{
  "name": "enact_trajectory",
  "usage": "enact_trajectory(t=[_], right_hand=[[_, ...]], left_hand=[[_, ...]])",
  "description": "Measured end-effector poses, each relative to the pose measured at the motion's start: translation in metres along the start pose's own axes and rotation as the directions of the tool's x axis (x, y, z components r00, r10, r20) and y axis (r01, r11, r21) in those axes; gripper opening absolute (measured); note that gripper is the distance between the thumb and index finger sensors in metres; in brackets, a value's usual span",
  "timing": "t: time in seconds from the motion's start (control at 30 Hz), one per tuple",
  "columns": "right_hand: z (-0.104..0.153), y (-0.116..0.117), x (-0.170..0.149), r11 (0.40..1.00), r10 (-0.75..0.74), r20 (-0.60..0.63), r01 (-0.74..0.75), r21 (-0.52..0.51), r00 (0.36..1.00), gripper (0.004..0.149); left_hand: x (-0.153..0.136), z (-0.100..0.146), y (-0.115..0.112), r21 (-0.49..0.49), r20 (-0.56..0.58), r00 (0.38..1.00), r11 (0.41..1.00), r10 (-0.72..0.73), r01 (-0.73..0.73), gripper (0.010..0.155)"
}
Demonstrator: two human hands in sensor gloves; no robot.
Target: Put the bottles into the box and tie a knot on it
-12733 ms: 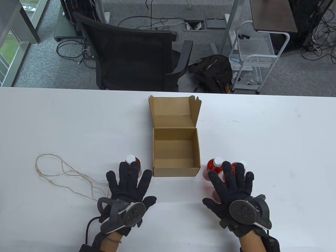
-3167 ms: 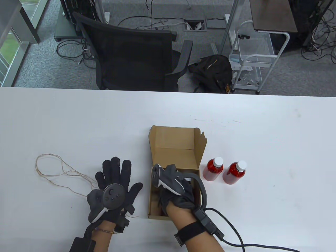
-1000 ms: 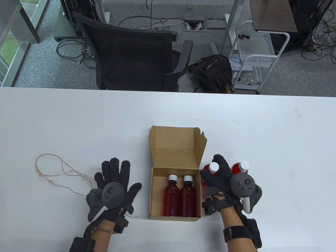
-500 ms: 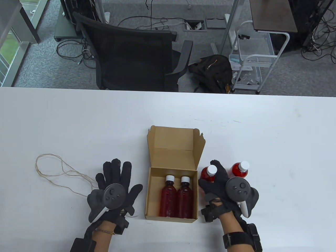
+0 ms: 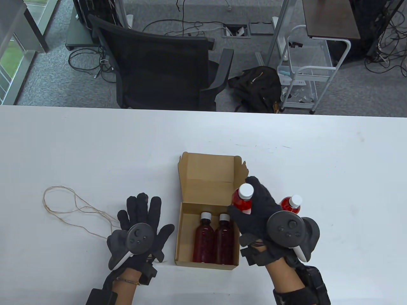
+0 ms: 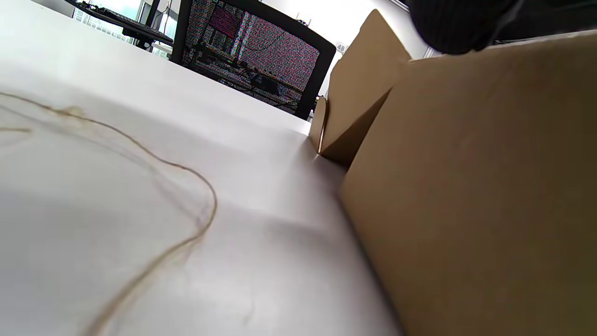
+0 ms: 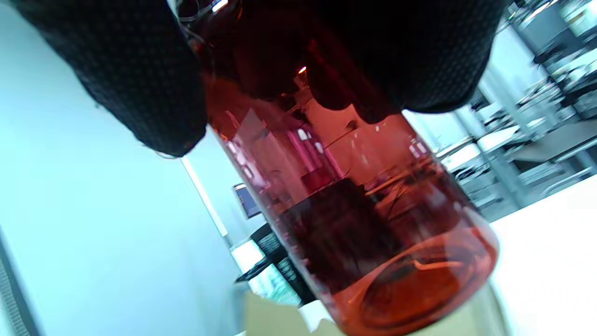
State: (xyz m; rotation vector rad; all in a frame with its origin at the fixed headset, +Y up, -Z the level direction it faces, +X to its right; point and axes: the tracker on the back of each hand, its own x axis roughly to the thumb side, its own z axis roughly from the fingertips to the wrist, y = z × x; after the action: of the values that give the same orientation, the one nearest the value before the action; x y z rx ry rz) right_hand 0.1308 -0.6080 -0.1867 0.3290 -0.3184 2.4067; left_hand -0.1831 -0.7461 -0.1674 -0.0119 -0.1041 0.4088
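An open cardboard box (image 5: 179, 235) sits near the table's front edge with its lid up. Two red bottles (image 5: 212, 240) with white caps lie side by side inside. My right hand (image 5: 254, 211) grips a third red bottle (image 5: 243, 200), lifted off the table and held over the box's right wall; the right wrist view shows the held bottle (image 7: 368, 233) close up under the curled fingers (image 7: 140, 79). A fourth red bottle (image 5: 292, 204) stands on the table just right of that hand. My left hand (image 5: 141, 219) lies flat, fingers spread, left of the box wall (image 6: 475, 186).
A loose coil of thin brown string (image 5: 74, 209) lies on the white table (image 5: 95, 143) left of my left hand, and the string (image 6: 186, 205) also runs past that wrist's camera. A black office chair (image 5: 159, 66) stands behind the table's far edge.
My right hand has lifted the bottle it gripped off the table and carried it up and left over the box's right wall. The left hand has stayed flat on the table.
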Motion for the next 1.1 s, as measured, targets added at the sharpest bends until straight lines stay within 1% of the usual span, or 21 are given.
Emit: enact_trajectory(t=[0.07, 0.13, 0.17, 0.2, 0.27, 0.37, 0.5, 0.53, 0.63, 0.73, 0.83, 0.9, 0.97, 1.0, 1.1], right_hand=[[-0.004, 0.016, 0.015, 0.994, -0.053, -0.007, 0.054, 0.097, 0.999, 0.087], [-0.007, 0.036, 0.022, 0.976, -0.083, -0.069, 0.095, 0.196, 0.994, 0.089], [-0.008, 0.045, 0.022, 0.967, -0.093, -0.091, 0.112, 0.23, 0.992, 0.089], [-0.01, 0.06, 0.022, 0.949, -0.106, -0.144, 0.143, 0.28, 0.984, 0.09], [-0.012, 0.084, 0.02, 0.921, -0.084, -0.207, 0.156, 0.358, 0.975, 0.091], [-0.014, 0.112, 0.013, 0.892, -0.005, -0.254, 0.119, 0.436, 0.967, 0.091], [-0.014, 0.133, 0.003, 0.879, 0.072, -0.278, 0.07, 0.471, 0.958, 0.092], [-0.014, 0.137, 0.0, 0.878, 0.09, -0.266, 0.049, 0.476, 0.96, 0.091], [-0.014, 0.139, 0.002, 0.877, 0.13, -0.24, 0.001, 0.48, 0.962, 0.09], [-0.012, 0.141, 0.006, 0.861, 0.208, -0.208, -0.078, 0.503, 0.956, 0.086], [-0.01, 0.144, 0.006, 0.849, 0.243, -0.197, -0.11, 0.517, 0.95, 0.083], [-0.01, 0.144, 0.005, 0.844, 0.269, -0.195, -0.133, 0.519, 0.943, 0.076], [-0.009, 0.139, 0.004, 0.855, 0.267, -0.192, -0.141, 0.498, 0.944, 0.074], [-0.009, 0.135, 0.004, 0.87, 0.25, -0.195, -0.132, 0.474, 0.948, 0.074], [-0.011, 0.115, 0.005, 0.895, 0.228, -0.195, -0.126, 0.429, 0.954, 0.073]], left_hand=[[0.0, 0.0, 0.0, 0.0, -0.001, 1.0, 1.0, 0.002, -0.002, 0.094], [-0.001, 0.0, 0.0, 0.002, -0.001, 1.0, 1.0, -0.003, 0.003, 0.094], [-0.001, 0.0, 0.001, 0.003, -0.001, 1.0, 1.0, -0.004, 0.004, 0.094], [-0.001, 0.0, 0.001, 0.004, 0.0, 1.0, 1.0, 0.002, -0.002, 0.094], [-0.001, 0.001, 0.002, 0.006, -0.001, 1.0, 1.0, 0.008, -0.008, 0.094], [-0.002, 0.0, 0.002, 0.006, -0.001, 1.0, 1.0, 0.004, -0.004, 0.094], [-0.003, -0.001, 0.003, 0.008, -0.005, 1.0, 1.0, 0.009, -0.009, 0.094], [-0.004, -0.001, 0.003, 0.007, -0.006, 1.0, 1.0, 0.012, -0.012, 0.094], [-0.004, -0.002, 0.003, 0.013, -0.004, 1.0, 1.0, 0.011, -0.011, 0.094], [-0.004, -0.003, 0.003, 0.013, -0.001, 1.0, 1.0, 0.013, -0.013, 0.094], [-0.004, -0.003, 0.003, 0.011, 0.0, 1.0, 1.0, 0.009, -0.009, 0.094], [-0.004, -0.003, 0.003, 0.013, 0.002, 1.0, 1.0, 0.008, -0.008, 0.094], [-0.004, -0.003, 0.003, 0.017, 0.002, 1.0, 1.0, 0.006, -0.006, 0.094], [-0.004, -0.002, 0.003, 0.02, 0.003, 1.0, 1.0, 0.006, -0.006, 0.094], [-0.004, -0.002, 0.003, 0.022, 0.004, 1.0, 1.0, 0.003, -0.003, 0.094]])
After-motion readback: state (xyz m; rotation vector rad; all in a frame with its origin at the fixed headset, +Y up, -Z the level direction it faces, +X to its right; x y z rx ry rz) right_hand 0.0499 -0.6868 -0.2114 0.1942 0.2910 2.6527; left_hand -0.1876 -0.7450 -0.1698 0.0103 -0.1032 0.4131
